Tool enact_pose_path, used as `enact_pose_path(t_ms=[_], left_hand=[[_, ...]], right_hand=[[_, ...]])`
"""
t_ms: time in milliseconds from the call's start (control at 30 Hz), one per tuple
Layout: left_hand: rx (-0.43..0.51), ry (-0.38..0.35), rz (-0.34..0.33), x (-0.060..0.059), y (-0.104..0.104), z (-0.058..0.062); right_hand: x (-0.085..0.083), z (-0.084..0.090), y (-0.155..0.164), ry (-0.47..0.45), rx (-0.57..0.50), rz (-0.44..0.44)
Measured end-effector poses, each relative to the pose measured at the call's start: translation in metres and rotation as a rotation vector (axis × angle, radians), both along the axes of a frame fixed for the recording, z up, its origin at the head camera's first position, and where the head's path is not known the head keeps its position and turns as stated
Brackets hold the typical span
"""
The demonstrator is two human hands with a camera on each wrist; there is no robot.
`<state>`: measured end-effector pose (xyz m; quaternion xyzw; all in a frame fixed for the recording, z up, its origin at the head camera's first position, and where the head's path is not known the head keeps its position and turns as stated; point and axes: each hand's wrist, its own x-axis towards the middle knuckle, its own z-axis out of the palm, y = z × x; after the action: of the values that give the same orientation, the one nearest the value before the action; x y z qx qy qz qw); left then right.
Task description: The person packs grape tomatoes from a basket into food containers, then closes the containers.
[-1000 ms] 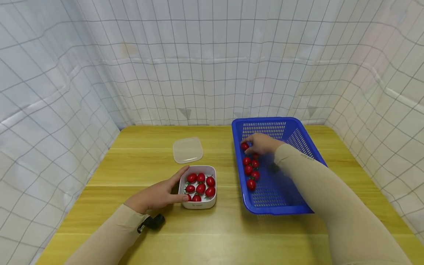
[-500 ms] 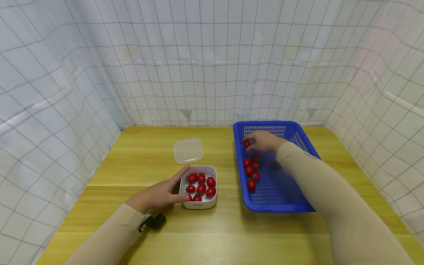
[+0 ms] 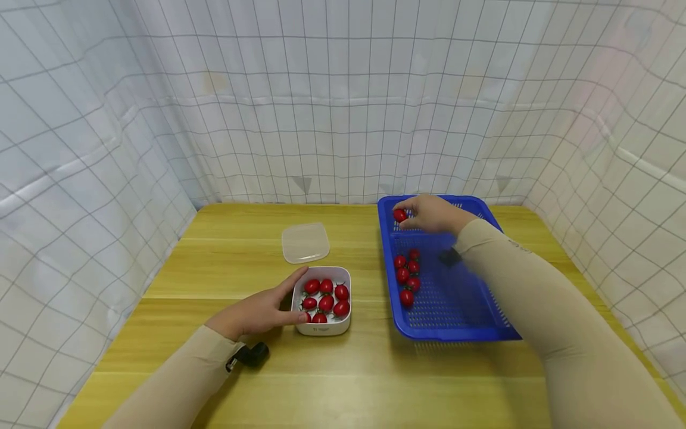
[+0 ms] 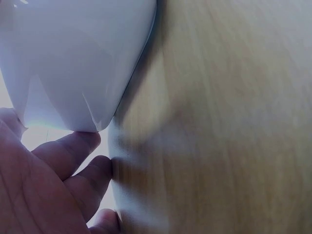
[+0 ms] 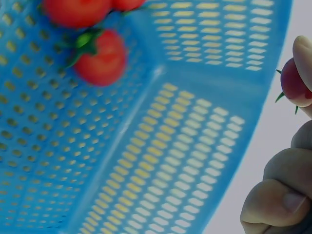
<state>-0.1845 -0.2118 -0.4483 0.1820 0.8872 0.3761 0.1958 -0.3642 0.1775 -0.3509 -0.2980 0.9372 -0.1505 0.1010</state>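
Thumb and finger of my right hand (image 3: 434,213) pinch a red cherry tomato (image 3: 399,215) above the far left corner of the blue basket (image 3: 455,335). The right wrist view shows this tomato (image 5: 295,84) with its green stem end, beyond the basket's rim. Several more cherry tomatoes (image 3: 402,275) lie along the basket's left side. My left hand (image 3: 257,314) grips the left side of a square white container (image 3: 321,329), thumb at its near rim and a finger at the far corner. Several cherry tomatoes (image 3: 326,303) lie inside it. In the left wrist view, fingertips (image 4: 87,140) meet the container's wall.
A clear, flat lid (image 3: 305,242) lies on the wooden table (image 3: 343,381) behind the white container. White gridded curtains (image 3: 343,119) stand around the back and both sides. A dark camera piece (image 3: 253,355) sits at my left wrist.
My right hand has raised the cherry tomato from the basket's left side, up and away toward the far rim. The left hand stays at the white container.
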Motion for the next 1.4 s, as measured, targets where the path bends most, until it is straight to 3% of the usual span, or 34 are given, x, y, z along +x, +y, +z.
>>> enact_pose_path(t_ms=[267,500,933,1400], left_hand=[[-0.003,0.0,0.0,-0.003,-0.001,0.001],[0.004,-0.006,-0.01,-0.005,-0.001,0.001],[0.021,-0.028,-0.014,-0.008,0.0,0.001],[0.035,-0.051,-0.001,-0.004,-0.003,0.001]], right_hand=[[0.022,0.025,-0.024,0.003,-0.01,0.072],[0.041,0.034,-0.052,-0.039,0.003,0.158],[0.067,0.03,-0.089,-0.058,0.04,0.307],[0.08,0.025,-0.105,-0.036,0.106,0.361]])
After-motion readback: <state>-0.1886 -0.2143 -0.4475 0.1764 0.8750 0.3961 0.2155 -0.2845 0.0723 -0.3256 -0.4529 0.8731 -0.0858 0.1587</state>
